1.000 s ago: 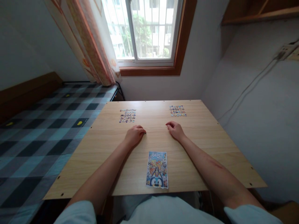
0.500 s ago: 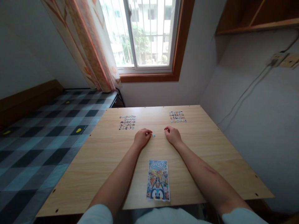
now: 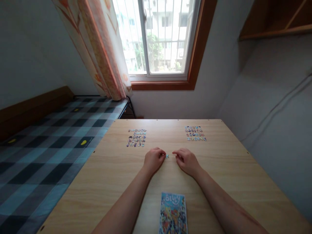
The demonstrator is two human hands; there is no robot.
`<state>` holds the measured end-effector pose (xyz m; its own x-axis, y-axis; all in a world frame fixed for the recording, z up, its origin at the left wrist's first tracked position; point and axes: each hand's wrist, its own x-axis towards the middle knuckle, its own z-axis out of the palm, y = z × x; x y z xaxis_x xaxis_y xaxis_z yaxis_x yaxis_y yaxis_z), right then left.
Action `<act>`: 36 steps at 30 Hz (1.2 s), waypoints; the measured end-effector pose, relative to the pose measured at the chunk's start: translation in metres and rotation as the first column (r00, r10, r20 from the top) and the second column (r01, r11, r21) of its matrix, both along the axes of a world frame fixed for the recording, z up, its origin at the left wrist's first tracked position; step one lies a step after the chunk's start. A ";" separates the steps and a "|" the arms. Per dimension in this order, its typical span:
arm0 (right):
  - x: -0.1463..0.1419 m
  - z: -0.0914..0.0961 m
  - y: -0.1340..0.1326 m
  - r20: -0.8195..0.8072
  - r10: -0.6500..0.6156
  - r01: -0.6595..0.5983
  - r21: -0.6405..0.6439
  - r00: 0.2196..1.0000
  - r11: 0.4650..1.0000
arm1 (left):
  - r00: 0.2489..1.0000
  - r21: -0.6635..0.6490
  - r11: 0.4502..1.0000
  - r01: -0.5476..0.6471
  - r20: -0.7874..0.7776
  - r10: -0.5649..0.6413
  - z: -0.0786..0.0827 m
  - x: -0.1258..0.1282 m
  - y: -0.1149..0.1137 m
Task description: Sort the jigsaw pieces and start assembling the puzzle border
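A small light-blue jigsaw piece lies on the wooden table between my hands. My left hand rests on the tabletop with its fingers closed, thumb and fingertips at the piece's left edge. To the right of the piece, my right hand has its index finger stretched out towards it, a small gap apart. The other fingers of that hand are loosely curled, and nothing shows in them. Nearer to me lies a colourful picture sheet marked "Bluey", its lower part cut off by the frame.
Rows of loose jigsaw pieces lie at the table's back left, and another group at the back right. A bed with a checked cover stands left of the table. Behind are a window and curtain.
The camera view has shifted, so the table sits lower in the picture. My right hand has come closer to the jigsaw piece and its index finger now extends. My left hand stays at the piece.
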<state>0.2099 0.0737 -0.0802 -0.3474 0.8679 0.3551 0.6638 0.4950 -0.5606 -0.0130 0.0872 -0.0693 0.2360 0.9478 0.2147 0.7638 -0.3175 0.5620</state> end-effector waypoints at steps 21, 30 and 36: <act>-0.003 -0.010 -0.006 0.155 0.113 -0.119 0.027 0.981 0.993 | 0.999 -0.016 0.999 -0.032 0.026 0.032 -0.003 0.001 -0.005; -0.004 -0.008 -0.006 0.175 0.112 -0.121 0.046 0.978 0.992 | 0.991 0.080 0.988 -0.132 0.017 0.131 0.002 0.002 -0.007; -0.002 -0.009 -0.005 0.142 0.095 -0.104 0.056 0.985 0.993 | 0.854 0.228 0.890 -0.395 -0.264 0.447 0.021 -0.016 -0.012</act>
